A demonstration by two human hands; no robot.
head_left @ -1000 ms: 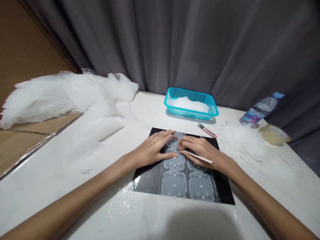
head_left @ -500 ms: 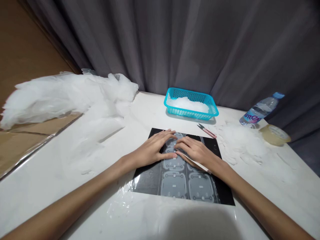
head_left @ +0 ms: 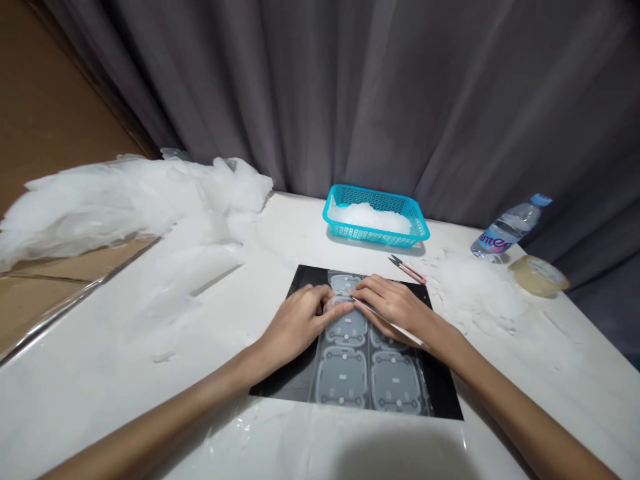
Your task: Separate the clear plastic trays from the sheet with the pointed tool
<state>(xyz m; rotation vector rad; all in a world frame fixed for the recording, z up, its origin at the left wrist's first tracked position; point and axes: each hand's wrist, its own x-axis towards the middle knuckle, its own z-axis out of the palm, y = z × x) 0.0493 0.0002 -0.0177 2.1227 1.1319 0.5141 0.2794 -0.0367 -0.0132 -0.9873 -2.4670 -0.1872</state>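
Note:
A black sheet (head_left: 443, 393) lies flat on the table, with a clear plastic layer of rounded grey panels (head_left: 343, 377) on top. My left hand (head_left: 303, 317) rests on its upper left part, fingers curled in and thumb stretched toward the right hand. What the left fingertips pinch, if anything, is too small to make out. My right hand (head_left: 390, 303) is closed around a thin, pale, stick-like tool (head_left: 393, 325), whose tip points at the panels beside the left thumb. Both hands meet over the upper panels and hide part of them.
Behind the sheet are a blue basket (head_left: 377, 237) of white fluff and pink-handled thread snips (head_left: 407, 269). White scraps (head_left: 477, 290), a water bottle (head_left: 510, 230) and a tape roll (head_left: 539, 276) are at right. White sheets (head_left: 115, 207) pile up at left on cardboard (head_left: 70, 273).
My left hand has drawn back slightly toward me and its fingers have curled in. The right hand keeps the pale tool at nearly the same spot. The view has shifted a little.

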